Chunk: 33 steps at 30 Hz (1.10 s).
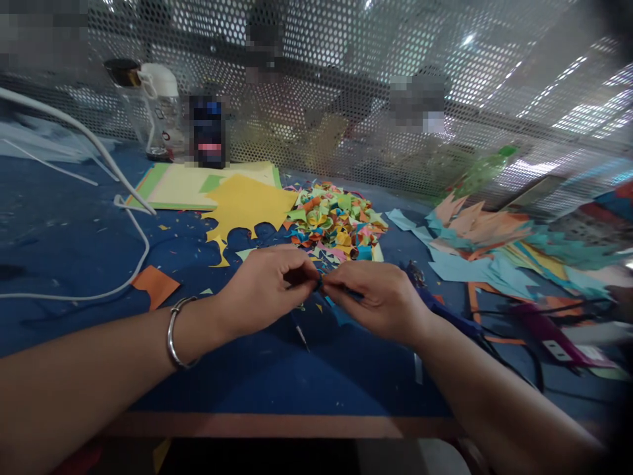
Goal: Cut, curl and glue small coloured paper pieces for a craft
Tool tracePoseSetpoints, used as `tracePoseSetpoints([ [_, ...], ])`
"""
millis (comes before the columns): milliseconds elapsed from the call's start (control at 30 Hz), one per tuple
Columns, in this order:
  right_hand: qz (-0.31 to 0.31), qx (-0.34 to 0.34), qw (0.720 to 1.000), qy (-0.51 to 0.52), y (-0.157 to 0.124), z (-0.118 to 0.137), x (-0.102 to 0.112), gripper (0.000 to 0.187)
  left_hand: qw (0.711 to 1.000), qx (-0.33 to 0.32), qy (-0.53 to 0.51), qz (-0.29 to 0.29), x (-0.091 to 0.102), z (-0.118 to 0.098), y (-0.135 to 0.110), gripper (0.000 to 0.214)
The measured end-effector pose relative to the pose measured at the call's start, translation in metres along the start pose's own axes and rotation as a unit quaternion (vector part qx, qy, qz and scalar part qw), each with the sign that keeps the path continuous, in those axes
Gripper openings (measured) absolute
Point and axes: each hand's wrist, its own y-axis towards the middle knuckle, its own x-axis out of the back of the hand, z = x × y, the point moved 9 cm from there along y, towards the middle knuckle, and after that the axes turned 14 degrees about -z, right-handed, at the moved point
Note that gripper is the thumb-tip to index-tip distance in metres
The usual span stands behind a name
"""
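Observation:
My left hand [267,287] and my right hand [378,297] meet over the table, thumbs and forefingers pinched together. Between the fingertips is a tiny dark blue-green piece [319,284], mostly hidden, perhaps paper. Just behind the hands lies a heap of small folded colored paper pieces [336,218]. A yellow paper sheet [250,201] with rounded bites cut from its edge rests left of the heap. Below my fingertips, a thin tool with a pale pointed tip [302,336] lies on the blue table [277,382]. Close to my right wrist is a dark blue tool [440,303], partly covered.
Stacked colored sheets [173,185], two bottles [165,105] and a phone-like screen [208,132] stand at the back left. A white cable [141,264] loops leftward. Pointed paper cutouts [484,227] and a purple power strip [544,333] lie right. Perforated metal [316,79] walls the back.

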Motion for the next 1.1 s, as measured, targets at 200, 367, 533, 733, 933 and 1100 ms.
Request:
tracePoseSetpoints([
  [200, -0.017, -0.033, 0.999, 0.004, -0.001, -0.005, 0.001, 0.012, 0.996, 0.078, -0.027, -0.020, 0.003, 0.016, 0.001, 0.005],
  [367, -0.036, -0.036, 0.999, 0.011, 0.001, -0.003, 0.005, 0.013, 0.977, 0.147, -0.155, -0.012, -0.006, 0.029, 0.000, 0.009],
  [533, -0.033, -0.039, 0.999, 0.006, 0.002, -0.002, 0.008, 0.012, 0.975, 0.147, -0.167, -0.001, -0.007, 0.025, -0.001, 0.011],
  [733, -0.005, -0.027, 1.000, 0.007, 0.000, -0.003, 0.000, 0.011, 0.989, 0.113, -0.090, 0.009, -0.003, 0.018, 0.000, 0.008],
  [933, 0.012, -0.018, 0.999, 0.024, 0.000, -0.002, -0.003, 0.012, 0.986, 0.125, -0.108, 0.032, -0.009, 0.021, -0.002, 0.009],
  [1100, 0.020, -0.016, 0.999, 0.032, 0.001, -0.002, -0.002, 0.012, 0.981, 0.137, -0.129, 0.044, -0.013, 0.023, -0.002, 0.008],
])
